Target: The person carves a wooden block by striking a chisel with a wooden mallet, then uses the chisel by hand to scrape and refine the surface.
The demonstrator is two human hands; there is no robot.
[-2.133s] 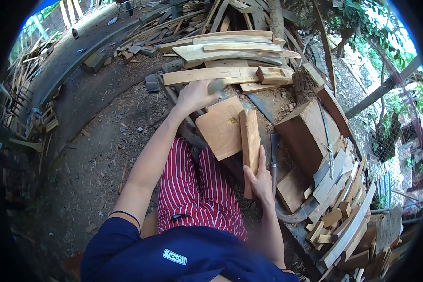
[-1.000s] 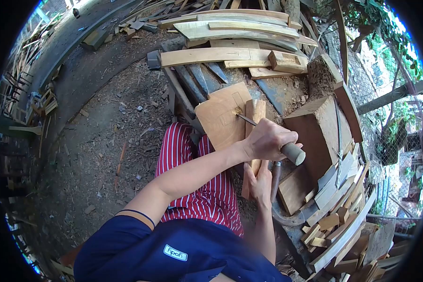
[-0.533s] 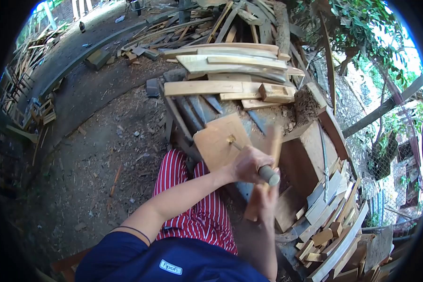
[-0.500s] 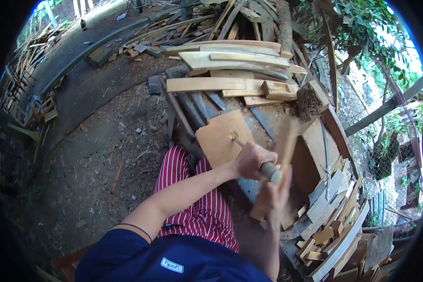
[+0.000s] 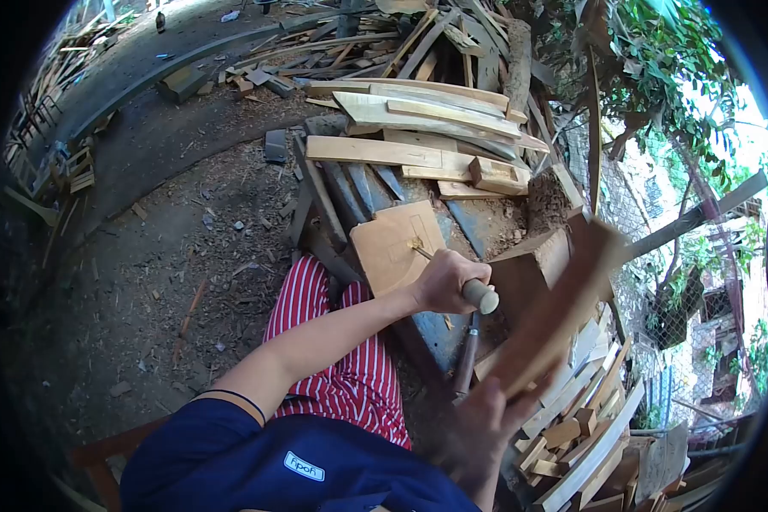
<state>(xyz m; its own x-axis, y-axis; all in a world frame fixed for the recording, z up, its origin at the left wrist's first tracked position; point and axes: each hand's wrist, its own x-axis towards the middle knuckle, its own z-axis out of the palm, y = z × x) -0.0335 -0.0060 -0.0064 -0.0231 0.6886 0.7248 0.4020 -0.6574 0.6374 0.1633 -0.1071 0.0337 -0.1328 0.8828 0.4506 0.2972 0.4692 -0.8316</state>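
Note:
My left hand (image 5: pixel 446 282) is wrapped round a chisel (image 5: pixel 481 297), whose round handle end points toward me. The chisel's blade tip rests in a small cut in a flat wooden board (image 5: pixel 386 243). Faint pencil-like lines mark that board, which lies on the workbench (image 5: pixel 439 340). Out to the right, my right hand (image 5: pixel 491 414) grips a long wooden block (image 5: pixel 555 316), raised and smeared by motion, apart from the chisel. Beneath the chisel handle lies another tool with a dark brown handle (image 5: pixel 467 363).
Long planks (image 5: pixel 384 152) and a small hollowed block (image 5: pixel 497 175) lie across the bench's far end. A heap of offcuts (image 5: pixel 580 427) is at lower right. Wood shavings cover the ground (image 5: pixel 205 247) at left. A wire fence (image 5: pixel 657 290) stands at right.
My right hand has swung the wooden block away from the chisel handle, to the right and toward me. My left hand keeps the chisel in the cut.

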